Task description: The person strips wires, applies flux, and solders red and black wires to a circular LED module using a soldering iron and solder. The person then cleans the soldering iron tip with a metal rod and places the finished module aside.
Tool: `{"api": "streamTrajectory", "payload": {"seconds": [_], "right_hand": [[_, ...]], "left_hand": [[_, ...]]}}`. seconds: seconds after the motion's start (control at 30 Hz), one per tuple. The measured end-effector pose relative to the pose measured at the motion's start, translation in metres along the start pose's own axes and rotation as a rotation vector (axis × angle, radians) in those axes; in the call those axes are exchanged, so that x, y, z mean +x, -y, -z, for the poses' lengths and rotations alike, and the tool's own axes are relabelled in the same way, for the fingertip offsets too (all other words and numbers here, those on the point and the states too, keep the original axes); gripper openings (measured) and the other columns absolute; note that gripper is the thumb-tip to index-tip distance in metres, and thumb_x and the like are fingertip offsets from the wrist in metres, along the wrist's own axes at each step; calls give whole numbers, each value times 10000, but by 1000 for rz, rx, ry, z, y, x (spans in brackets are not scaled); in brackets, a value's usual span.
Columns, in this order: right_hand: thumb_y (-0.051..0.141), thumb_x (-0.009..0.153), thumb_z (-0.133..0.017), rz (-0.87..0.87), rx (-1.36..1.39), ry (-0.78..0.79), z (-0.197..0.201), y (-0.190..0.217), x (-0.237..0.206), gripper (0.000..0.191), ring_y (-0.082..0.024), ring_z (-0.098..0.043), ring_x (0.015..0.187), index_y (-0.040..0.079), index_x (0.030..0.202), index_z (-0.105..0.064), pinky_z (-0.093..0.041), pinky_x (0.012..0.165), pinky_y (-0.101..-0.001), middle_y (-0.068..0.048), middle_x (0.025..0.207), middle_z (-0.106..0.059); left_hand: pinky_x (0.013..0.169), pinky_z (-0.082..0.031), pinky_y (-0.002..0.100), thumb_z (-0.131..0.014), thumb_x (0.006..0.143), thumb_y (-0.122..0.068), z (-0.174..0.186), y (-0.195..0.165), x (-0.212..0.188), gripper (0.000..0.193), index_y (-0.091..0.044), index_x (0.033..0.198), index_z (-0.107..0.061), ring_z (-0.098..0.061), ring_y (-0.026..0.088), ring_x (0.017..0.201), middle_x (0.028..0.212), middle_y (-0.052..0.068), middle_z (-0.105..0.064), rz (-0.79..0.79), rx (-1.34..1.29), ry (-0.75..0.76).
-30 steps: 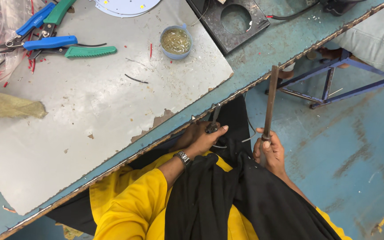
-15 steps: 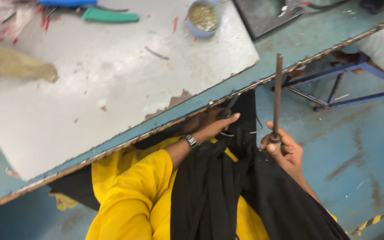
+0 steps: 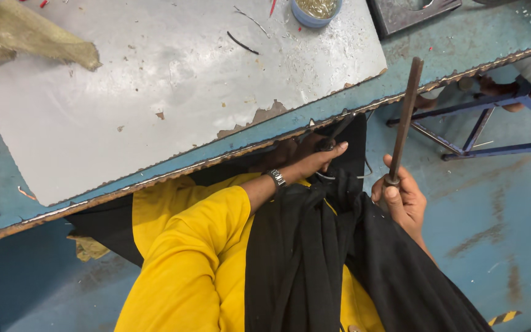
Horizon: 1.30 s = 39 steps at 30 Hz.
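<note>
Our right hand gripped the rod upright – fist wrapped tight. Our left hand pinched black cloth under the table edge

Partly hidden and cropped items
Left hand fingers half under table edge; blue cup and olive cloth cut off at top.

The right hand grips the lower end of a dark metal rod, which stands nearly upright beside the workbench. The left hand, with a wristwatch, reaches under the bench edge and holds a small dark part above black fabric. On the grey sheet lie an olive cloth and a blue cup.
</note>
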State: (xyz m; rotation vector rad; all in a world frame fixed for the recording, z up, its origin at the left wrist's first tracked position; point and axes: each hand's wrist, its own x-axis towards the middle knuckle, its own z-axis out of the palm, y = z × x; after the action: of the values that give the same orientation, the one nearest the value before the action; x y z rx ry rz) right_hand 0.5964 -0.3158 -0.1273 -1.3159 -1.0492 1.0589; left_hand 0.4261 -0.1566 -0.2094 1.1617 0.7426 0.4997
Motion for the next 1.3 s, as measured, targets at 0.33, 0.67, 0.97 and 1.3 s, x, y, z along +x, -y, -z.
{"api": "streamTrajectory", "payload": {"seconds": [0.33,0.67,0.97,1.3], "right_hand": [[177,1050,-622,-9,-70,-17,-8,1,-1,568,-73,-536,798,-5,1559,-449,-446,740,-216,-99,1007,-668],[94,1020,-580,42,-439,-21,-11,16,2,540,-56,-519,590,59,1542,-445,-466,538,-217,-59,928,-677],[68,1013,-548,10,-751,-30,-20,63,-11,494,-68,-552,569,105,1504,-496,-513,551,-233,-30,972,-693],[39,919,-679,-75,-1145,48,-53,98,4,603,-288,-518,594,157,1490,-523,-490,587,-361,-131,741,-505]], "left_hand": [[443,-356,249,-662,930,-551,0,-3,-6,561,-157,555,-523,-471,33,458,494,-74,-479,-11,63,5],[533,-296,273,-686,958,-426,-5,5,-4,428,-170,669,-503,-364,20,619,663,-124,-421,-30,-96,7],[558,-350,326,-711,912,-455,-2,5,-12,446,-101,679,-573,-475,109,609,639,-28,-511,90,50,-22],[811,-525,436,-596,900,-618,-19,19,-8,627,-33,1079,-732,-699,343,960,1040,174,-746,67,261,-98]]}}
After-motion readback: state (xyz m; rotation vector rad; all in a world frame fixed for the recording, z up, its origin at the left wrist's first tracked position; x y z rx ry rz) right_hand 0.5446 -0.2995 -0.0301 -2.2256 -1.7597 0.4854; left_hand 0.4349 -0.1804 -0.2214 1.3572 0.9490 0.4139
